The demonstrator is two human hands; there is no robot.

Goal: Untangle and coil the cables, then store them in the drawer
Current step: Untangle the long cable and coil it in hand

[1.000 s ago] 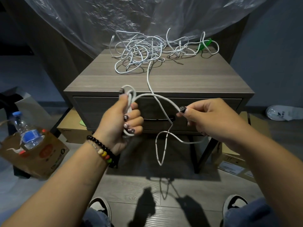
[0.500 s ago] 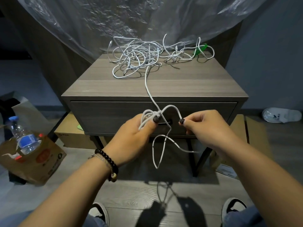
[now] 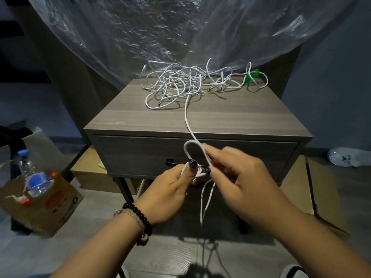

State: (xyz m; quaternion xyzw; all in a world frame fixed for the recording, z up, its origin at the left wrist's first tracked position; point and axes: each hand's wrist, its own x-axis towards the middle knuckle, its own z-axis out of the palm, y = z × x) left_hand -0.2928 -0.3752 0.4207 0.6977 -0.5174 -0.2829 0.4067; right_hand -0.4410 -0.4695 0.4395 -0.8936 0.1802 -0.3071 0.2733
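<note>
Pinching this light, floppy cable (image 3: 188,119) with both hands (image 3: 170,185) (image 3: 244,177); best gripped where the loops cross.

white cable (image 3: 187,119) looped, tangled pile (image 3: 180,83), drawer (image 3: 140,155) closed

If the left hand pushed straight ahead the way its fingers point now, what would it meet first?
Probably the right hand: the left hand, pinching the white cable, points right and slightly up at it, almost touching. Behind lies the grey wooden drawer front; depth is unclear.
</note>
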